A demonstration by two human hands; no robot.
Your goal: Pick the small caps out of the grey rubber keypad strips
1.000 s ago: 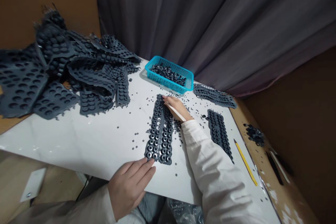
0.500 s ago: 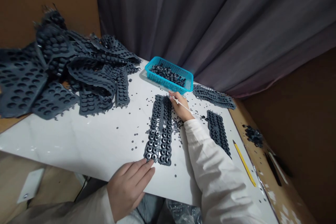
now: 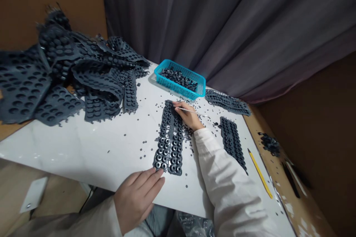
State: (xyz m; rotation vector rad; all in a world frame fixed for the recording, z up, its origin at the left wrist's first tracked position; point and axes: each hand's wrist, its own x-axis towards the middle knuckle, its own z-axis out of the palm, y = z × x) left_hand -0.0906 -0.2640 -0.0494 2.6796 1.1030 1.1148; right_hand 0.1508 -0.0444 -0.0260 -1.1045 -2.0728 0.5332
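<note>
A dark grey moulded rubber sheet (image 3: 170, 137) with rows of ring-shaped rubber parts lies lengthwise before me on the white table. My left hand (image 3: 141, 194) rests at its near edge, fingers stretched out and fingertips touching the end. Over the far end of the sheet, my right hand (image 3: 189, 115) pinches a thin white stick (image 3: 191, 111), which points back to the right across the hand. The stick's working tip is too small to make out. Little dark discs (image 3: 143, 150) are scattered around the sheet.
Behind the sheet stands a blue perforated basket (image 3: 179, 88) of small dark parts. A heap of rubber sheets (image 3: 61, 70) fills the left. To the right lie another sheet (image 3: 233, 140), a flat sheet (image 3: 226, 102), a yellow pencil-like tool (image 3: 260, 173) and a dark pile (image 3: 269, 143).
My right hand has shifted a little left over the sheet's far end, and the stick now lies flatter. A small dark bit has appeared on the table to the left. My left hand stays put.
</note>
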